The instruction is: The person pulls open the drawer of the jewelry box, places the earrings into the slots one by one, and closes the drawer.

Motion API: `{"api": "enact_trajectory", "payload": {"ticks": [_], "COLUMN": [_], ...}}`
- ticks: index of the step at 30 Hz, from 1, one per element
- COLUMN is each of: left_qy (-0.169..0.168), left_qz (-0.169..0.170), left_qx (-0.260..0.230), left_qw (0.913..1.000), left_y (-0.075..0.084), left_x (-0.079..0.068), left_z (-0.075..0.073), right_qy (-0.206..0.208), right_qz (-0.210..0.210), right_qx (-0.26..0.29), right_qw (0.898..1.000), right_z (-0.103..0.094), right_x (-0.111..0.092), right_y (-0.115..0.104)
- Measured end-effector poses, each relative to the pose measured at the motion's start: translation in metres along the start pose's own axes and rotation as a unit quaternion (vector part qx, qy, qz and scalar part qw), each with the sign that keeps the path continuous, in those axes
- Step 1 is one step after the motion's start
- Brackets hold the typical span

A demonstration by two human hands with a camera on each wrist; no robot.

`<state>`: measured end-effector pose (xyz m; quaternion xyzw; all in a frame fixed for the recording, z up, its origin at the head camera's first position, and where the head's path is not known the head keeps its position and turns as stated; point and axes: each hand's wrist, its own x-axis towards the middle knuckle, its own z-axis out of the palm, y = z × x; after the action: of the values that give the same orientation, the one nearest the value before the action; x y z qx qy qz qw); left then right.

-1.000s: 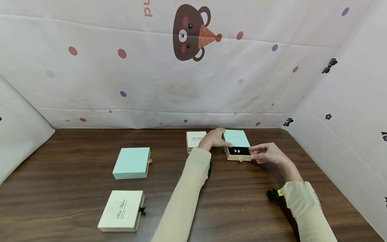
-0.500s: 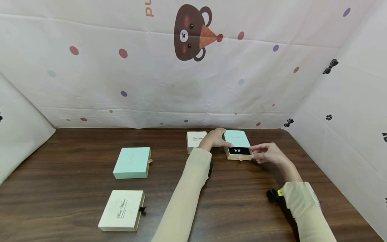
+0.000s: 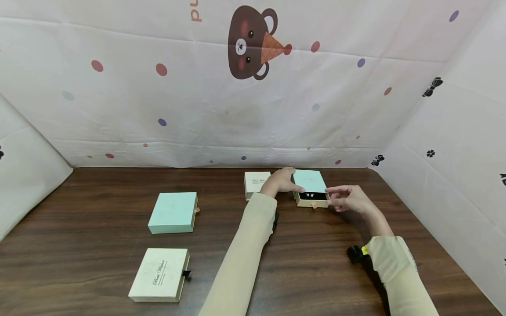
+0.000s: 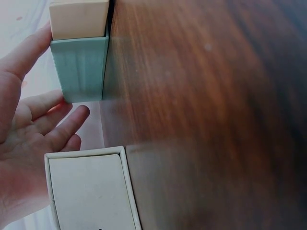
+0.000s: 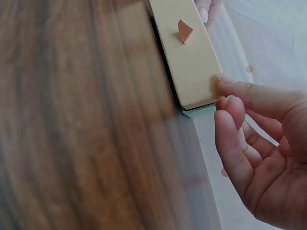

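Observation:
A mint drawer-style jewelry box (image 3: pixel 309 180) stands at the back right of the table, its cream drawer (image 3: pixel 312 203) partly out. Two small shiny earrings (image 3: pixel 310 195) lie on the drawer's black lining. My left hand (image 3: pixel 281 181) holds the box's mint sleeve; the left wrist view has the thumb near the drawer joint and fingertips at the far corner. My right hand (image 3: pixel 349 199) pinches the drawer's right front corner. In the right wrist view, the thumb presses the drawer front beside its peach ribbon tab (image 5: pixel 184 31), the other fingers curled below.
Just left of the left hand stands a small white box (image 3: pixel 254 181), partly covered by that hand. Another mint box (image 3: pixel 172 210) and a white box (image 3: pixel 158 274) with a black tab lie on the left of the brown table (image 3: pixel 308 259). White patterned cloth (image 3: pixel 197 101) borders the table.
The drawer has slid a little further into the mint sleeve, so less of the black lining shows. My right hand has followed it slightly; the left hand stays put.

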<state>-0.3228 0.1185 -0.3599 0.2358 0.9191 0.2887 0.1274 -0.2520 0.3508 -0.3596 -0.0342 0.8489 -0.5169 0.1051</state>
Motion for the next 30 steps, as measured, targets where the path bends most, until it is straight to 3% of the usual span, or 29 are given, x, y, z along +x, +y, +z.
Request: {"api": "enact_trajectory", "payload": {"ticks": [30], "left_qy": [-0.003], "left_qz": [0.004], "left_qx": [0.019], "left_qw": [0.9998], "left_y": [0.0005], "left_x": [0.0005], "left_z": [-0.0004], "right_qy": [0.049], "right_qz": [0.018], "right_qx": [-0.011], "right_qw": [0.999], "right_z": [0.0017], "right_x": [0.0095], "right_y": [0.0031]}}
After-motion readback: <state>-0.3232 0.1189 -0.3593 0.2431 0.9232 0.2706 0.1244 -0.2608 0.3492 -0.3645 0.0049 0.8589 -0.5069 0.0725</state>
